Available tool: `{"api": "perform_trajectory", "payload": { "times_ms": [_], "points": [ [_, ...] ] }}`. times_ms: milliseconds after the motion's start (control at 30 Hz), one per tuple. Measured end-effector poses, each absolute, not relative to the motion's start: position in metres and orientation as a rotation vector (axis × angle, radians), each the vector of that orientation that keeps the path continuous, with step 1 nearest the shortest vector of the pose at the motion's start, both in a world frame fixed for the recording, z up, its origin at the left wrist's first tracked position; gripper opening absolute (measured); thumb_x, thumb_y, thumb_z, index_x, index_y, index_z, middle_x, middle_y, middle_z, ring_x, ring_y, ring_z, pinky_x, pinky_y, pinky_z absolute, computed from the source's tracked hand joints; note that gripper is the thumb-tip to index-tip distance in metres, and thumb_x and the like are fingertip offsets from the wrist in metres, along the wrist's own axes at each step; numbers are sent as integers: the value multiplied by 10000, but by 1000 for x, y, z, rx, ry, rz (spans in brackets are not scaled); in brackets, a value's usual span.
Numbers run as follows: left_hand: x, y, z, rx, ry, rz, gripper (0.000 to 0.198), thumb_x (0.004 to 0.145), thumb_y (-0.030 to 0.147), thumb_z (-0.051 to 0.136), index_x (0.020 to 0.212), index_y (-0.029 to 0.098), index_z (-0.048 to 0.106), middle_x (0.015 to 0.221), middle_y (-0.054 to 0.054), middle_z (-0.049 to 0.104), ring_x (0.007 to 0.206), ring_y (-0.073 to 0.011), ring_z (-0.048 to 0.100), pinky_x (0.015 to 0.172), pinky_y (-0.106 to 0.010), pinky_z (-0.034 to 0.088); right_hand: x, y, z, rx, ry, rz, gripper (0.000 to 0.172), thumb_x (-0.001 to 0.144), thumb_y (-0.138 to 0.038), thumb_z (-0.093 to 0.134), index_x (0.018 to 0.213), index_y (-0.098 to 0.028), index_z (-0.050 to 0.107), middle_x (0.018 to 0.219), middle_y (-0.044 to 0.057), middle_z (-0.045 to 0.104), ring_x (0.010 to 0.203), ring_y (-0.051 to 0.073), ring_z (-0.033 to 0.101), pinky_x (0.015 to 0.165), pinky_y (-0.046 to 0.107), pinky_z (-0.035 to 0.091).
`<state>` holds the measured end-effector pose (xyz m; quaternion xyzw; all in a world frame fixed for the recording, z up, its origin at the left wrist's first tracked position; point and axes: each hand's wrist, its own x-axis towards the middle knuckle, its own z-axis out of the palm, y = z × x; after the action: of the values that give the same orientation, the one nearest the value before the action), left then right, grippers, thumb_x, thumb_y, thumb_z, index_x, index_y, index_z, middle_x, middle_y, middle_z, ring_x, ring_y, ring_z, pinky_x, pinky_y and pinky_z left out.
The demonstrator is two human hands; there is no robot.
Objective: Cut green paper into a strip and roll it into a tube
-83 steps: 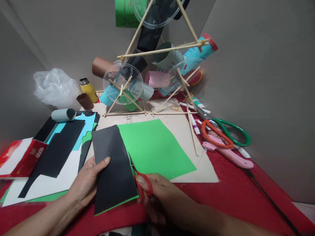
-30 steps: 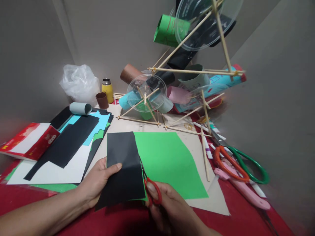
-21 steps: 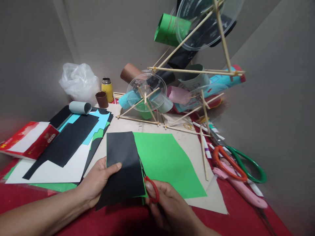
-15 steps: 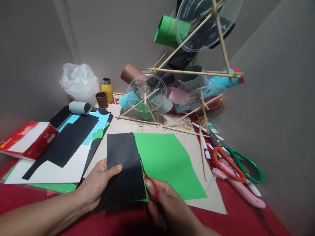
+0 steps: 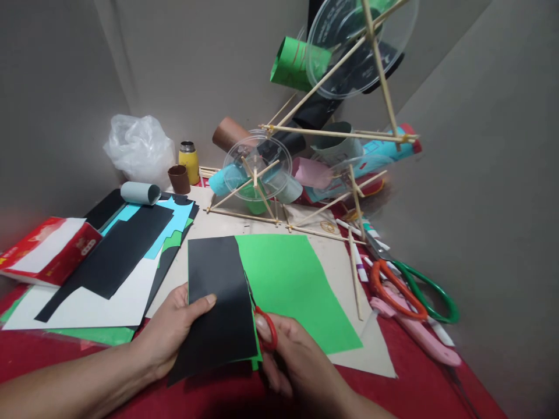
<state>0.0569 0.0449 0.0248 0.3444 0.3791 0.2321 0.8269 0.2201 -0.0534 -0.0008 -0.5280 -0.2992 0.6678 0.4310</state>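
My left hand (image 5: 183, 317) grips the left edge of a black paper piece (image 5: 218, 285), thumb on top and fingers hidden beneath. Under the black piece lies a green sheet (image 5: 288, 279), which spreads out to the right. My right hand (image 5: 290, 352) is closed around red-handled scissors (image 5: 267, 329). Their blades point up and away along the right edge of the black piece, partly hidden by the paper. A thin green strip shows beside the black edge near the scissors.
Stick frames with clear lids and paper tubes (image 5: 257, 169) stand at the back. Larger scissors (image 5: 402, 285) and a pink tool (image 5: 423, 337) lie at right. At left are stacked papers (image 5: 126, 250), a red pack (image 5: 48, 247), a plastic bag (image 5: 140, 151) and a yellow bottle (image 5: 187, 162).
The view has shifted slightly. A small green scrap now hangs below the black paper's lower right corner, by the scissors. Both hands keep their holds.
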Motion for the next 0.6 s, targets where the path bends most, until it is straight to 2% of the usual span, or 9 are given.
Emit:
{"api": "perform_trajectory", "payload": {
  "times_ms": [200, 400, 600],
  "points": [
    [57, 43, 27, 731, 818, 495, 239, 759, 279, 737, 925, 129, 653, 886, -96, 721, 678, -182, 653, 702, -296, 516, 222, -47, -1, -1310, -773, 1680, 535, 815, -699, 457, 696, -180, 508, 353, -64, 483, 255, 48, 294, 299, 184, 166],
    [56, 45, 24, 710, 832, 495, 269, 739, 288, 755, 937, 132, 661, 903, -102, 722, 697, -190, 660, 716, -301, 515, 222, -48, -7, -1307, -785, 1653, 506, 835, -677, 460, 688, -194, 490, 304, -99, 401, 259, 51, 251, 321, 185, 189],
    [55, 42, 25, 734, 824, 483, 312, 738, 291, 757, 994, 138, 667, 892, -102, 725, 650, -182, 653, 664, -291, 517, 226, -43, 1, -1305, -808, 1649, 527, 824, -684, 461, 682, -180, 518, 351, -65, 482, 263, 50, 303, 307, 188, 175]
  ]
}}
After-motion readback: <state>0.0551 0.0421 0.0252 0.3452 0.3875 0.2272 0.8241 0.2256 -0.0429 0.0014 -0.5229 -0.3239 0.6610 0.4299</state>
